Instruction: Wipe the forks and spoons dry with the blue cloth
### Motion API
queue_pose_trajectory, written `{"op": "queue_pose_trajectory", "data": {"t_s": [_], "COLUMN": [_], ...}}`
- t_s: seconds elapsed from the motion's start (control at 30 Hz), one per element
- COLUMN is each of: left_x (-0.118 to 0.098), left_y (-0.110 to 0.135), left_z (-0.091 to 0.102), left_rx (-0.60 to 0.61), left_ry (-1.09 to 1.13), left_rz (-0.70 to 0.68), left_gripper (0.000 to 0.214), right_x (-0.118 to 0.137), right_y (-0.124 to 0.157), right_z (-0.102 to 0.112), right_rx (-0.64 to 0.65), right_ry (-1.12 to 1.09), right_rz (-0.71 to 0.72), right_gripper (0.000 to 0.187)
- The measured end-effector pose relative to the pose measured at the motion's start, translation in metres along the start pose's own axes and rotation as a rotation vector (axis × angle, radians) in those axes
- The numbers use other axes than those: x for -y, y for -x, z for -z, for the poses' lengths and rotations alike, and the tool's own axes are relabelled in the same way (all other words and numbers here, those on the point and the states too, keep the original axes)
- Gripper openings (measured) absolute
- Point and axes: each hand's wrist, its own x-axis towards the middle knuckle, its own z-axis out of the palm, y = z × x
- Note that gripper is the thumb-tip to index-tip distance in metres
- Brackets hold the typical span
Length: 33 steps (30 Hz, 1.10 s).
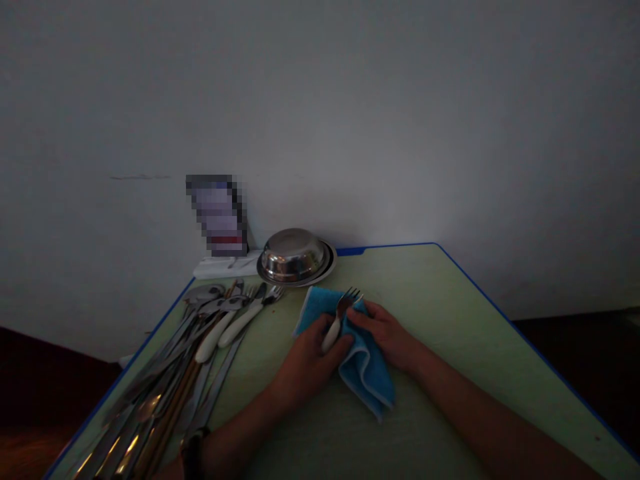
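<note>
Fork point(337, 324) is held by curled left hand point(314, 355); blue cloth point(369, 367) is pinched near tines point(353, 293) by right hand point(388, 333); light pressure is advised.

Upright device point(220, 213): pixelated; screen content illegible. Cutlery pile point(150, 403): nearest pieces cut off by bottom edge. Table point(450, 287): near edge out of frame. Blue cloth point(367, 373): partly covered by left hand point(315, 350) and right hand point(387, 330).

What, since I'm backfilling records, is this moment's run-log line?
left hand: holds fork | right hand: holds blue cloth | cutlery: on table, left
</note>
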Motion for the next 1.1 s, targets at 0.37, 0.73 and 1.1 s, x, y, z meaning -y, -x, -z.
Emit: {"op": "queue_pose_trajectory", "data": {"t_s": [0.37,0.73,1.1], "left_x": [0.003,0.001,-0.008], "left_y": [-0.001,0.001,-0.001], "left_z": [0.001,-0.003,0.0], "left_rx": [0.016,-0.121,-0.061], "left_ry": [0.075,0.234,-0.137], "left_rz": [-0.017,0.089,0.005], "left_gripper": [0.029,0.033,0.036], "right_x": [0.003,0.003,0.004], "right_y": [0.001,-0.001,-0.002], "right_z": [0.004,-0.008,-0.008], "right_rx": [0.044,-0.255,-0.162], "right_ry": [0.113,0.326,-0.281], "right_rz": [0.009,0.288,0.041], "right_gripper": [0.024,0.022,0.042]}}
